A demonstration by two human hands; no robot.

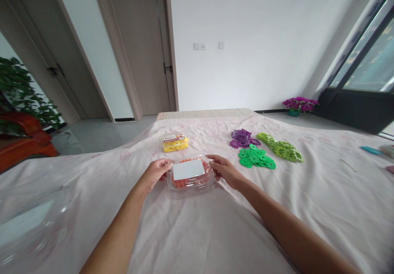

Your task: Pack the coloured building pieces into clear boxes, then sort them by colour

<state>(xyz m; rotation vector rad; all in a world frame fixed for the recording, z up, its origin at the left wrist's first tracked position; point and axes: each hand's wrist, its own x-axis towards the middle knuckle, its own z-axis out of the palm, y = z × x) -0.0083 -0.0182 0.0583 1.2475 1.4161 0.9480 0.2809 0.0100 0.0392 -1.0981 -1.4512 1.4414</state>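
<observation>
Both hands grip a clear plastic clamshell box with a white label on its lid and orange-red pieces inside. My left hand pinches its left edge, and my right hand is closed on the right edge. The lid lies over the pieces; whether it is fully latched I cannot tell. Beyond it sits another clear box with yellow pieces and a printed label. To the right of the hands lie loose piles of purple pieces, green snowflake-shaped discs and lime-green discs.
A pale cloth with wrinkles covers the broad surface. Empty clear containers stand at the near left. A light-blue object lies at the far right. An orange wooden chair is beside the left edge, and potted flowers stand by the wall.
</observation>
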